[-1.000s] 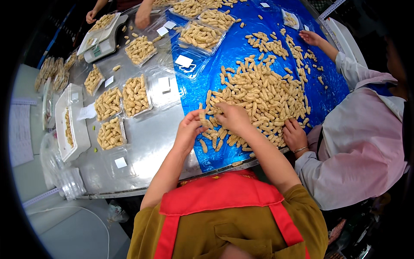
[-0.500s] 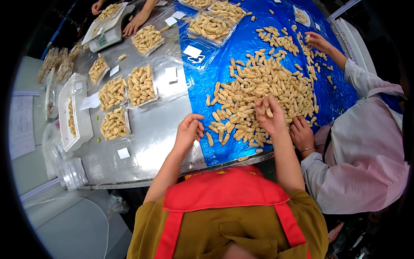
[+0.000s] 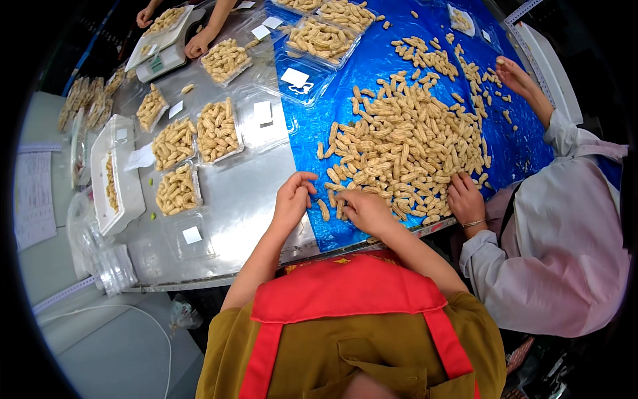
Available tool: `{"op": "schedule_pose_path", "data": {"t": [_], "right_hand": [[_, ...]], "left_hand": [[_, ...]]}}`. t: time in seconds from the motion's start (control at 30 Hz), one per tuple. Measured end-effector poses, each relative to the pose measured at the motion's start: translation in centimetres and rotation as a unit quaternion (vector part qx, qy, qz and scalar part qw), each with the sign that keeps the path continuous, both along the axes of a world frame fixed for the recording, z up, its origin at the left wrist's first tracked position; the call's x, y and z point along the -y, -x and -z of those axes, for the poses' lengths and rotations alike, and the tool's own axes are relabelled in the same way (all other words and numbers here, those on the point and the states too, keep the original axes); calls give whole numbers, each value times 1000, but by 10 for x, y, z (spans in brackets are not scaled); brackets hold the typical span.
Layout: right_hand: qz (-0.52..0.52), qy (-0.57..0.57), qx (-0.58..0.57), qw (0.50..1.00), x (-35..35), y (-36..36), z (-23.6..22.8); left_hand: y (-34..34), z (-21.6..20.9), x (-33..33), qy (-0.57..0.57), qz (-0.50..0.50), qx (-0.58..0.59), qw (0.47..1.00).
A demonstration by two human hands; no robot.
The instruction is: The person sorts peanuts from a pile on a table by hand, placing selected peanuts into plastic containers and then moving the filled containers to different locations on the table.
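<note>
Grip of the right hand [image 3: 369, 213] bends over a peanut [image 3: 341, 210] whose long axis points away from the person; whether it pinches, I cannot tell. Leftward, the left hand [image 3: 291, 199] curls, contents hidden; the peanut pile [image 3: 412, 143] spreads beyond, rightward.

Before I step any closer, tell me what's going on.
A person in a red apron works at a peanut heap on a blue sheet. The right hand is at the heap's near left edge; the left hand is curled beside it; whether either holds a peanut is unclear. A co-worker's hand rests at the heap's near right. Peanut-filled trays stand on the metal table to the left.
</note>
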State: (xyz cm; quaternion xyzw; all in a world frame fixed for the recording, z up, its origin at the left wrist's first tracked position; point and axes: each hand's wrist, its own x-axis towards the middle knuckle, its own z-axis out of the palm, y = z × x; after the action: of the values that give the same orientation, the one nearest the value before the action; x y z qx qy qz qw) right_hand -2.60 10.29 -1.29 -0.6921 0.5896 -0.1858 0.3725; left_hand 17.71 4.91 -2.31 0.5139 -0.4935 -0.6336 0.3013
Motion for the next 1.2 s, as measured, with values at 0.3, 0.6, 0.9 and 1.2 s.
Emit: {"op": "schedule_pose_path", "data": {"t": [0.3,0.6,0.9,1.2], "right_hand": [[130,-36,98,986,-8,33,-18],[-17,95,-38,995,-24,5,20],[217,-204,558,774,-19,57,-7],[335,-71,547,764,-15,30,-39]], "left_hand": [[31,-5,5,297,170,331,880],[26,-7,15,191,128,236,944],[-28,-24,11,-146,0,-297,944],[36,-13,-30,-373,78,-294,876]]}}
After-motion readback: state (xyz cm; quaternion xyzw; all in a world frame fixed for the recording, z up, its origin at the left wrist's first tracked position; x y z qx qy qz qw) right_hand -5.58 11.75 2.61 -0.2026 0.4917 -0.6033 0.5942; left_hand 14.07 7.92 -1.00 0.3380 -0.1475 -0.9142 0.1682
